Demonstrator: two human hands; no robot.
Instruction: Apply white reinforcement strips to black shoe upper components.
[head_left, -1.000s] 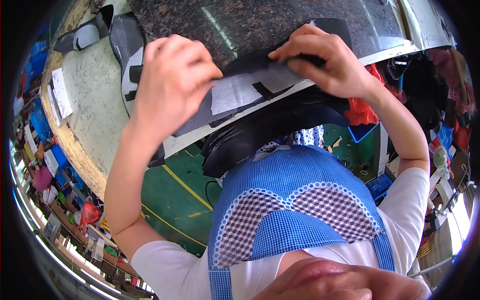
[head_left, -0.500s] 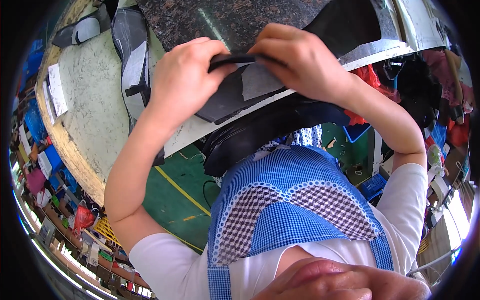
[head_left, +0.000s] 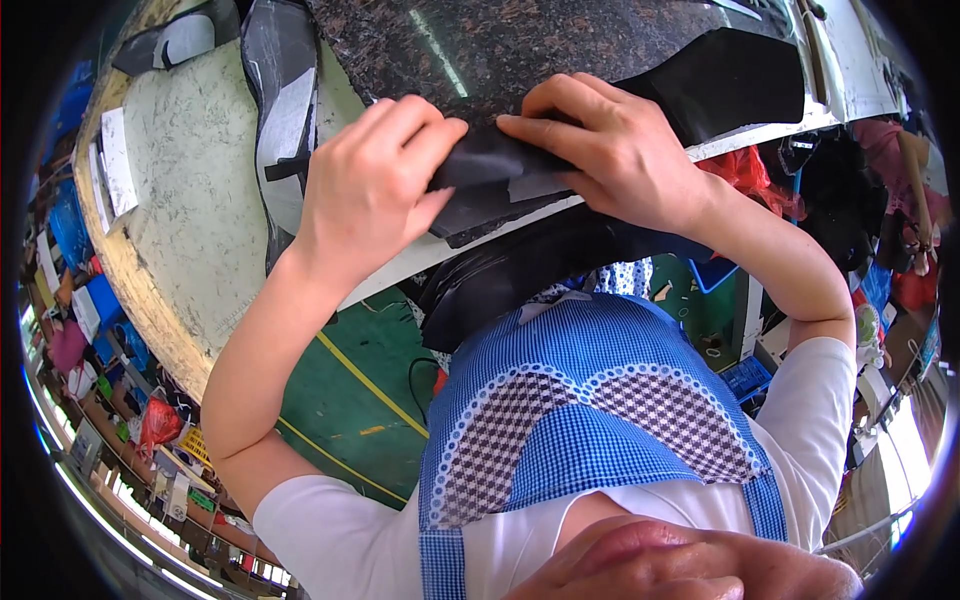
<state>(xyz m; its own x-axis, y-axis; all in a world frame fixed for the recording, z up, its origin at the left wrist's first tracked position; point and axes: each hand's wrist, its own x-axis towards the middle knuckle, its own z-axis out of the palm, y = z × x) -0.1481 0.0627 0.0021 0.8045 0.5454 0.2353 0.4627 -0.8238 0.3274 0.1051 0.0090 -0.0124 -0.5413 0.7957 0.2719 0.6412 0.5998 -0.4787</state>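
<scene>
A black sheet piece (head_left: pixel 482 165), smooth like leather, lies at the front of the dark speckled stone slab (head_left: pixel 470 50), with its near end over the white table edge. My left hand (head_left: pixel 370 180) is bent at its left side, fingertips on the folded far edge and thumb lower down, slightly blurred. From the right, my right hand (head_left: pixel 625 145) grips the same fold, its index fingertip close to the left one and its thumb partly hidden. A grey patch (head_left: pixel 540 185) shows on the piece beneath the right hand. Another black piece (head_left: pixel 735 85) lies to the right.
Long black-and-grey pieces (head_left: pixel 285 110) lie on the worn pale tabletop (head_left: pixel 195 210) at left, with white strips (head_left: pixel 118 165) near its wooden rim. Black material (head_left: pixel 500 270) hangs between the table edge and my apron. Red plastic bags (head_left: pixel 745 175) sit beyond the right edge.
The raised fold in the black piece now lies flatter against the slab. Both hands have moved slightly nearer, and my left thumb has come away from its fingers.
</scene>
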